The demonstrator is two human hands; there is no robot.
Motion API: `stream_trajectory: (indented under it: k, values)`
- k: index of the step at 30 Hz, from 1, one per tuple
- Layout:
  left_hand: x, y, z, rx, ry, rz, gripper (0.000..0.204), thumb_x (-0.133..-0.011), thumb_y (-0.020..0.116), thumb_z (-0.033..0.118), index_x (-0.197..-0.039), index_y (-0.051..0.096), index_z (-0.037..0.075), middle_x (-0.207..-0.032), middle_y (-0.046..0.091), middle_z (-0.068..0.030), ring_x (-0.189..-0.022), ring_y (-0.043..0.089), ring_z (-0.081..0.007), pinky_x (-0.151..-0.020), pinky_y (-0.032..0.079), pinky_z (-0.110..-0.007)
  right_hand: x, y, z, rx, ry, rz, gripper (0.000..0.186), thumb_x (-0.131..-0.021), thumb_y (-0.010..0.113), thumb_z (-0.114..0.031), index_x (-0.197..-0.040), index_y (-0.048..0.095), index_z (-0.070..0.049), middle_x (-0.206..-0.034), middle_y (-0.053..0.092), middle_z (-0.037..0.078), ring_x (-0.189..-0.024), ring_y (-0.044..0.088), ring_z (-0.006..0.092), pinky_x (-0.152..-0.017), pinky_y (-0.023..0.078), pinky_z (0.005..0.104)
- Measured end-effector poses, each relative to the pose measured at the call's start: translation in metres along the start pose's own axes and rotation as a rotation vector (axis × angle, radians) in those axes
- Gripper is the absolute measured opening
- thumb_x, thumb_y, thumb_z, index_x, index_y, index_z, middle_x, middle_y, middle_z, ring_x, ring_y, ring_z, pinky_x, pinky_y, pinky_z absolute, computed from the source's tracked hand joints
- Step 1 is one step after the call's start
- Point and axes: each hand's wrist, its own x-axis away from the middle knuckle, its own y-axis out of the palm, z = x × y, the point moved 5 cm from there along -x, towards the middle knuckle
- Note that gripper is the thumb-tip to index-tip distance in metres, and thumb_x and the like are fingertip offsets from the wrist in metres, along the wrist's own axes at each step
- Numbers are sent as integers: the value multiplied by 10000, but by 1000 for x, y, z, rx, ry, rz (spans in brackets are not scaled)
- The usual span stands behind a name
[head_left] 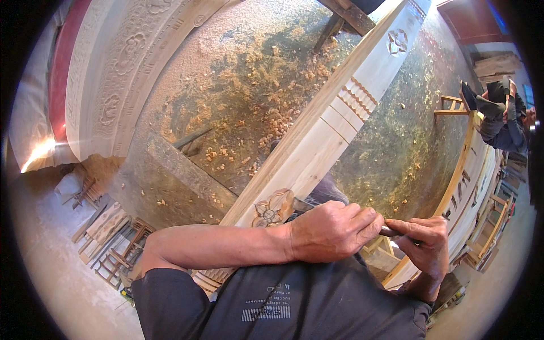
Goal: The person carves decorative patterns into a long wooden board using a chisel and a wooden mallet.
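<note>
A long pale wooden beam runs diagonally away from me, with grooved bands and a star-shaped carving toward its far end. Near me it bears a carved flower. My left hand is closed round a metal carving tool, whose flat blade shows beside the flower's right side; whether its edge touches the wood I cannot tell. My right hand grips the rear part of the same tool, fingers wrapped and thumb pressed to it. My left forearm lies across the beam's near part.
Carved panels lean at upper left. Wood shavings litter the floor under a trestle. Chairs and boards lie at lower left. At right, another person sits beside carved beams and a small wooden frame.
</note>
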Motion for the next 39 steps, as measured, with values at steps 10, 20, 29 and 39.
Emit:
stream_trajectory:
  k: [10, 20, 29, 39]
  values:
    - [-3, -3, -4, 119, -14, -6, 417, -909, 634, 180, -1230, 662, -85, -942, 616, -110, -753, 661, -208, -609, 550, -334, -3, -4, -3, -23, 48, -11, 365, -743, 874, 6, -1107, 846, -7, -717, 721, 167, -571, 717, 248, -528, 511, 343]
    - [-1, 0, -12, 99, -127, 19, 353, -941, 709, 153, -1251, 699, -16, -935, 634, -83, -749, 683, -211, -580, 555, -345, -26, -3, 7, -68, 70, -92, 363, -778, 848, 12, -1140, 851, -13, -838, 797, 189, -696, 796, 246, -616, 590, 329]
    - [-6, 1, -18, 67, -212, 59, 372, -945, 735, 125, -1277, 679, -35, -932, 631, -100, -737, 682, -239, -585, 565, -371, -59, -12, 27, -158, 43, -253, 325, -809, 842, -59, -1127, 849, 10, -847, 807, 192, -710, 798, 204, -625, 591, 317]
    - [1, -9, 15, -318, 113, 50, 470, -921, 666, 140, -1341, 699, -69, -976, 671, -77, -702, 573, -105, -542, 405, -235, -27, -15, 20, -89, -170, -227, 475, -730, 944, -59, -1197, 852, -58, -663, 697, 94, -533, 685, 163, -495, 483, 326]
